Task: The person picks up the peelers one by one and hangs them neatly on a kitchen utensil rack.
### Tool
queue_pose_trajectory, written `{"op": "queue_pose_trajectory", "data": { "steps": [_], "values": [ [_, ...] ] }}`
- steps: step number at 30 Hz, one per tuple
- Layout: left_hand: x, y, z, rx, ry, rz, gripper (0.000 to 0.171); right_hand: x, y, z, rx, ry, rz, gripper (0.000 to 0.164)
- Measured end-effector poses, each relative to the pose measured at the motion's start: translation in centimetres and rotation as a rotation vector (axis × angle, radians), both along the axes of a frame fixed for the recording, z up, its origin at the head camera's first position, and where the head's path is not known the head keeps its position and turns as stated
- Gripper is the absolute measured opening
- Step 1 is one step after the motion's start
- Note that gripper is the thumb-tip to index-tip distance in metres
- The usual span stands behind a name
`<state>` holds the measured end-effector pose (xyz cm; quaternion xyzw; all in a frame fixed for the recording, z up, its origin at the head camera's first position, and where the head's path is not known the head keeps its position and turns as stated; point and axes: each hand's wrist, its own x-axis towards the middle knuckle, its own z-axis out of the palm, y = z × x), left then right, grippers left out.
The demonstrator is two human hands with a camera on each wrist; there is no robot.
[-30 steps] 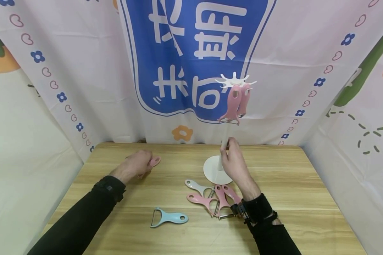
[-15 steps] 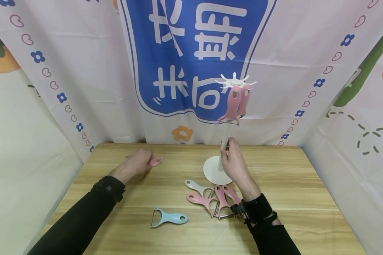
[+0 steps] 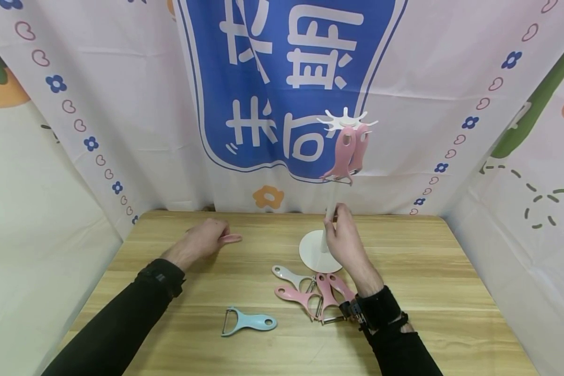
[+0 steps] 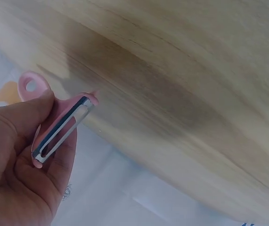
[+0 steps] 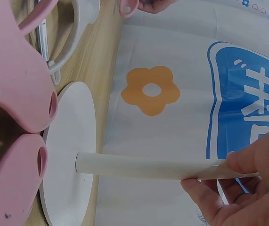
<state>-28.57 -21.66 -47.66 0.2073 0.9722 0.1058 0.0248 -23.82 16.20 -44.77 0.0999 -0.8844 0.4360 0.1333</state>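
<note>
My left hand (image 3: 206, 236) pinches a pink peeler (image 4: 54, 113) between thumb and fingers, just above the back left of the wooden table. In the left wrist view its metal blade faces the camera and its handle, with a hole at the end, sticks out past the thumb. My right hand (image 3: 347, 237) grips the white pole (image 5: 139, 165) of an upright stand with a round white base (image 3: 312, 250). At the top of the stand, a ring of white hooks (image 3: 345, 120) carries pink peelers (image 3: 344, 151), which hang blade down.
In front of the base lie a white peeler (image 3: 289, 273) and several pink peelers (image 3: 297, 296), close together and partly under the right wrist. A light blue peeler (image 3: 254, 321) lies apart, nearer the front. Behind the wooden table (image 3: 192, 324) hangs a printed cloth (image 3: 164, 130).
The pink peeler in my left hand has turned, its handle now pointing more to the right and seen more edge-on. My right hand and the stand have stayed put.
</note>
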Motion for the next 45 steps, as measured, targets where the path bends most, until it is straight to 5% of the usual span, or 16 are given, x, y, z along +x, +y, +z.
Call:
{"op": "queue_pose_trajectory", "data": {
  "steps": [10, 20, 45],
  "values": [
    [0.2, 0.8, 1.2, 0.093, -0.038, 0.051, 0.022, -0.1, 0.0, -0.2, 0.012, 0.025, 0.01, 0.036],
    [-1.1, 2.7, 2.8, 0.15, 0.145, -0.039, 0.005, 0.0, 0.0, -0.2, 0.009, 0.015, 0.006, 0.036],
    [0.0, 8.9, 8.8, 0.523, 0.255, -0.031, 0.011, 0.0, -0.1, -0.2, 0.03, 0.036, -0.004, 0.036]
  ]
}}
